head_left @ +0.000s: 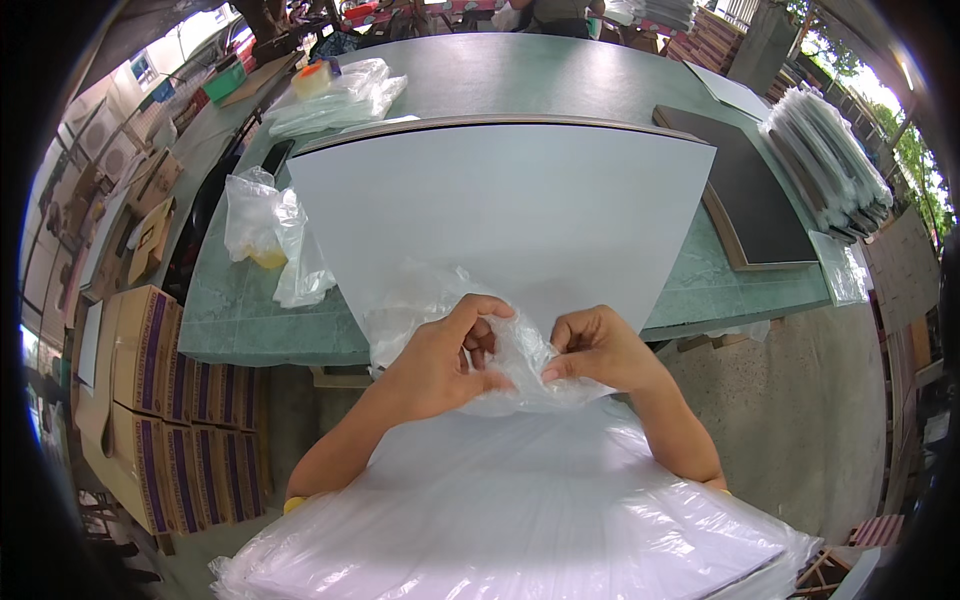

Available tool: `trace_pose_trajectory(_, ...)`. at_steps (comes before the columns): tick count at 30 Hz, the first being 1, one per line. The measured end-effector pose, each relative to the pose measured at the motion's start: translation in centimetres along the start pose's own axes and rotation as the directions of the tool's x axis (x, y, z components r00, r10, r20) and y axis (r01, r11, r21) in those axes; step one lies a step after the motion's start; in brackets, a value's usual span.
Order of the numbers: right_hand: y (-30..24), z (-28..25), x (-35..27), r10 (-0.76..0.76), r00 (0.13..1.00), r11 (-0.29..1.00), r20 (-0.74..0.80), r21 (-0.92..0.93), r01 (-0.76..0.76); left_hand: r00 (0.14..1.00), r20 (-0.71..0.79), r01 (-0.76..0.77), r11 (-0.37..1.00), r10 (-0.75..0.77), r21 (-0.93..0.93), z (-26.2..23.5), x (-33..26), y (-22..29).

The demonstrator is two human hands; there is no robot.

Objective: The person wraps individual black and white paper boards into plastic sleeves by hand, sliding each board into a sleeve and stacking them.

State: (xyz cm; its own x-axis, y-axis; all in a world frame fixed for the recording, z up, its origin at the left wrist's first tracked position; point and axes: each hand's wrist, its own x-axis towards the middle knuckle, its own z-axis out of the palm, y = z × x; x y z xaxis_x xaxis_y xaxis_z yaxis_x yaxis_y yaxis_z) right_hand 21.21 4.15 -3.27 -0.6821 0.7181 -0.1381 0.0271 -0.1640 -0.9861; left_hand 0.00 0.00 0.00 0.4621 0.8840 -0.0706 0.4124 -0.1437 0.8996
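Note:
Bunched clear plastic film (pixel 525 365) lies between my two hands, over the near edge of a large white board (pixel 510 215). My left hand (pixel 445 360) curls its fingers and thumb around the film's left part. Opposite it, my right hand (pixel 600 350) pinches the film between thumb and fingers. Closer to my body, a broad white panel (pixel 500 500) is covered in shiny, wrinkled clear plastic. The loose film partly hides the white board's near edge.
The green table (pixel 270 325) holds small plastic bags (pixel 262 215) at left and a tape roll (pixel 312 80) on folded plastic behind. A dark board (pixel 755 205) and stacked plastic-wrapped panels (pixel 828 160) are at right. Cardboard boxes (pixel 145 350) stand lower left.

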Motion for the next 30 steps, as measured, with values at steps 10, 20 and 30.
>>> trace_pose_trajectory(10,-2.1,0.8,0.3,-0.117,0.959,0.993,-0.257,0.002,0.122,0.969,-0.235,-0.081,0.997,0.077,-0.007,0.6,-0.4,-0.1)
trace_pose_trajectory(20,-3.7,0.0,-0.8,-0.004,0.976,0.995,-0.220,0.095,0.025,0.991,-0.134,-0.027,0.998,0.020,-0.058,0.2,-0.7,0.3)
trace_pose_trajectory(30,-3.1,0.7,-1.4,-0.047,0.999,0.933,-0.024,0.355,0.052,0.972,-0.199,-0.156,0.975,0.123,-0.161,0.9,-0.8,-1.9)
